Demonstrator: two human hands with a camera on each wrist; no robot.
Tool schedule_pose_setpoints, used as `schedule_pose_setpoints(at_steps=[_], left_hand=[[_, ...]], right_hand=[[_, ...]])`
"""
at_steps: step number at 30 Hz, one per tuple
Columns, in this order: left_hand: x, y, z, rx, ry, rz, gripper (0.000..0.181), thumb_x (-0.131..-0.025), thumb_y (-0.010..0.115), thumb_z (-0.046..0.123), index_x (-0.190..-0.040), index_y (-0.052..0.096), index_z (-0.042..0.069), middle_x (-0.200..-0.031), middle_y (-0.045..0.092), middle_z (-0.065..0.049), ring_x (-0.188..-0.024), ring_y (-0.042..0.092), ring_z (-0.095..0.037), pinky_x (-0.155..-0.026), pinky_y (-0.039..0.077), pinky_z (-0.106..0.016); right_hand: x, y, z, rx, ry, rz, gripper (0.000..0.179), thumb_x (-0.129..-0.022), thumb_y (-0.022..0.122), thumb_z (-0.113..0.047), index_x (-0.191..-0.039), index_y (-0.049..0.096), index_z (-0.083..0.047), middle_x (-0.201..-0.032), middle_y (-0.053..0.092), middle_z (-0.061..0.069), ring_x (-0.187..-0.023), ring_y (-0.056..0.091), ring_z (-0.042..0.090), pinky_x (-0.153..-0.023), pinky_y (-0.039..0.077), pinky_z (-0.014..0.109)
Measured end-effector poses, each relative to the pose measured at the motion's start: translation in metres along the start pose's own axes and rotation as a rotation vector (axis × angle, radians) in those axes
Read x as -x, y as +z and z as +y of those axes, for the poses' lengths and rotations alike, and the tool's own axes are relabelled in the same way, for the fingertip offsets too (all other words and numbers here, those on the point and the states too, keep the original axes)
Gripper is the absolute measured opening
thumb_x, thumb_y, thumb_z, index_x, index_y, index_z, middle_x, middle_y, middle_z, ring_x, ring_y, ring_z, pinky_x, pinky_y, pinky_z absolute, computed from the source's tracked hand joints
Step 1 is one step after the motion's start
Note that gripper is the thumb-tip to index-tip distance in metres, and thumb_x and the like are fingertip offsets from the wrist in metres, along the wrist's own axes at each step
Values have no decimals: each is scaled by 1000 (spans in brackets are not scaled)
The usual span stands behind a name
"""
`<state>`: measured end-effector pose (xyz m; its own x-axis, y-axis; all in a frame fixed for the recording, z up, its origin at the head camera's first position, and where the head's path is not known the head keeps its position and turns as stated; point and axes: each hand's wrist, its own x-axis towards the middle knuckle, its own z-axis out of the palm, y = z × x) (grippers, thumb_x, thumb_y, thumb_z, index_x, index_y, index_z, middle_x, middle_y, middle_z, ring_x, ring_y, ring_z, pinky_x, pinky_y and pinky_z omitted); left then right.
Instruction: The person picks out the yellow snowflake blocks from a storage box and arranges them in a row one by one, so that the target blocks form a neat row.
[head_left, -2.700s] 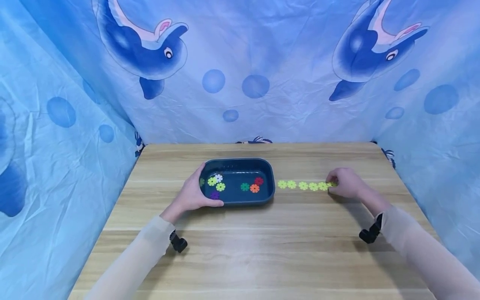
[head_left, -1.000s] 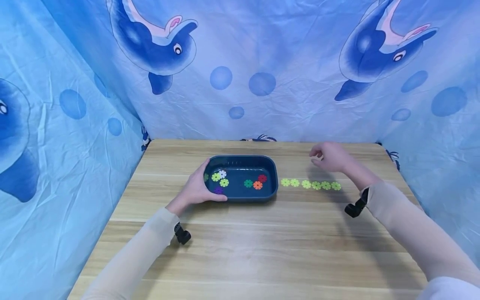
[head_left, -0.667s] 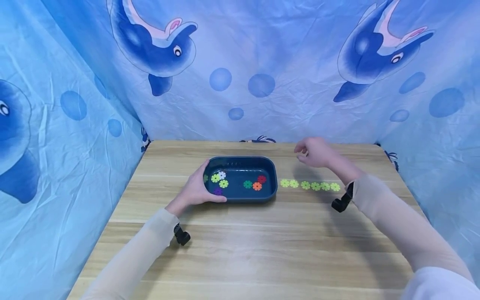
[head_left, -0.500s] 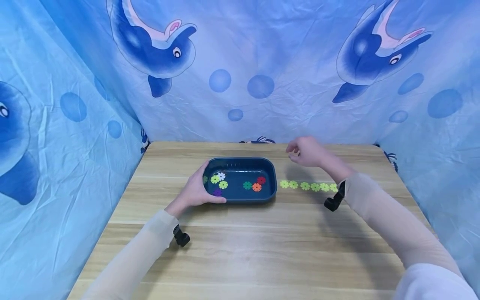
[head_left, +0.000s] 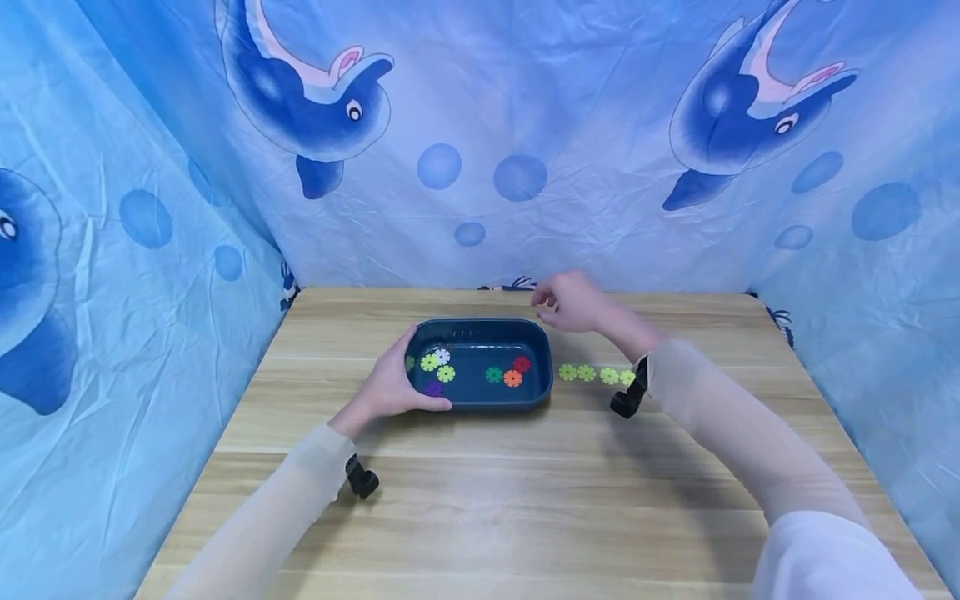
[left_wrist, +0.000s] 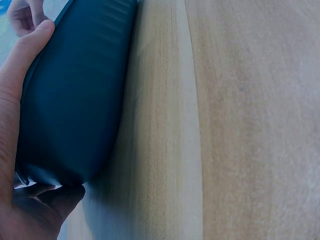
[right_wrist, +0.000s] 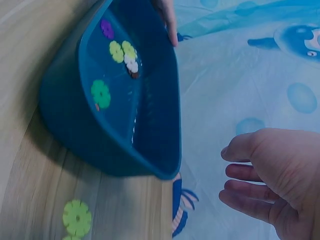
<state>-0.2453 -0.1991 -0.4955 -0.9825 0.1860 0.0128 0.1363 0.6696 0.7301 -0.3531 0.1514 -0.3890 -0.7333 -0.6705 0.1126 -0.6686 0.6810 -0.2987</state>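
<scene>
My left hand [head_left: 386, 385] grips the left end of a dark blue plastic tub [head_left: 491, 406], thumb on the near side. In the left wrist view, the thumb and fingers span the tub's wall [left_wrist: 80, 90]. Inside lie flower-shaped plastic discs: orange [head_left: 513, 378], green [head_left: 493, 375], red [head_left: 522, 364], purple [head_left: 433, 388], white [head_left: 442, 356] and several yellow-green ones [head_left: 446, 373]. My right hand [head_left: 572, 302] hovers by the tub's far right corner, fingers loosely bent. The right wrist view shows nothing between those fingers [right_wrist: 250, 200].
A row of yellow-green discs [head_left: 587, 373] runs rightward from the tub on the wooden table [head_left: 480, 517]; my right forearm covers its right end. Behind the table hangs a blue dolphin-print cloth [head_left: 480, 108], which also walls both sides.
From the right end of the disc row, where it was touching a disc, my right hand has lifted and moved left towards the tub. My left hand keeps its grip on the tub.
</scene>
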Motion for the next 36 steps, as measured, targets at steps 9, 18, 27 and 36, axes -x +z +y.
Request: schedule_pose_setpoints(at_steps=[9,18,27,36], left_hand=[[1,2,-1,3,-7,5,152,-57,103,56,-172,14,14,-174,29,-17,-158,34,-42,-124,36,-67],[1,1,-3,4,-5,7,151,-57,104,53,-172,13,15,-174,30,-17,-157,36,-42,-125,36,-66],[2,0,-1,23,-6,2,146,-63,104,44,-172,12,13,-172,32,-17,-154,39,-41,-124,37,-65],[1,0,2,8,-6,-3,144,-65,103,44,-172,11,14,-174,30,-18,-155,38,-42,-125,37,-65]], right_hand=[[-17,8,-20,-33,-61,-14,15,-96,74,-10,-109,80,-5,-108,80,12,-98,76,27,-88,64,42],[-32,22,-41,-23,-122,-24,14,-98,73,-12,-109,81,-8,-111,81,10,-99,77,25,-91,64,42],[-46,37,-59,-35,-177,-46,15,-99,73,-15,-110,80,-8,-109,81,8,-100,76,24,-91,63,39],[-55,53,-74,-68,-185,-82,18,-98,74,-12,-112,81,-5,-108,81,9,-101,75,25,-114,48,60]])
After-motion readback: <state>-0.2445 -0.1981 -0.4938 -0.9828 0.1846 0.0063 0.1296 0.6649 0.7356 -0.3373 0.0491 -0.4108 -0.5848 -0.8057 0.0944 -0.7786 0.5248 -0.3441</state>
